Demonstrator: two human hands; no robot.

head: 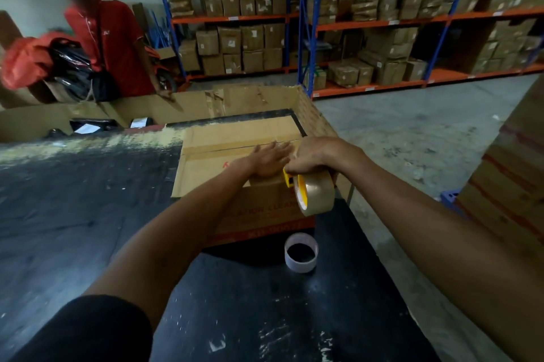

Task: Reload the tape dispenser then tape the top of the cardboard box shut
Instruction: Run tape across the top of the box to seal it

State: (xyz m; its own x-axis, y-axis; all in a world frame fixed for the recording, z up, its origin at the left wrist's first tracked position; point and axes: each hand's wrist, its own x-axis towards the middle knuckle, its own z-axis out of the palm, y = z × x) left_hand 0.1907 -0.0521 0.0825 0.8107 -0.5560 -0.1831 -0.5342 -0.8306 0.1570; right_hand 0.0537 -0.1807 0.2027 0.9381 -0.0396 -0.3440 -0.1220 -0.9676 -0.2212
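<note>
Bench (88, 214): dark, scuffed top, big enough to carry the work at standing height; it bears the box and the spent core, so both stay within arm's reach.
Bin behind (164, 108): large open cardboard bin at the bench's far edge, another person in a red shirt (112, 43) beside it. Not part of this step.
Cardboard box (235, 155): lies on the bench near its right edge, top flaps folded down, centre seam running left to right. A band of tape appears to lie along the seam; how far it reaches cannot be told.
Left hand (269, 160): spread flat, palm down on the box top, just beside the seam. Judged purpose: hold the flaps level and keep the box from sliding while tape is drawn.
Right hand (316, 155): closed over the top of the tape dispenser (290, 180), touching the left hand's fingertips; wrapped around it, not pinching.
Tape roll (318, 196): full brown roll mounted on the yellow dispenser, hanging over the box's near edge below the right hand. Reload judged complete.
Empty core (301, 252): white ring standing on the bench just in front of the box, below the roll, apart from both hands. Likely set aside as the spent one.
Step in hand: taping the top, judged partway.
</note>
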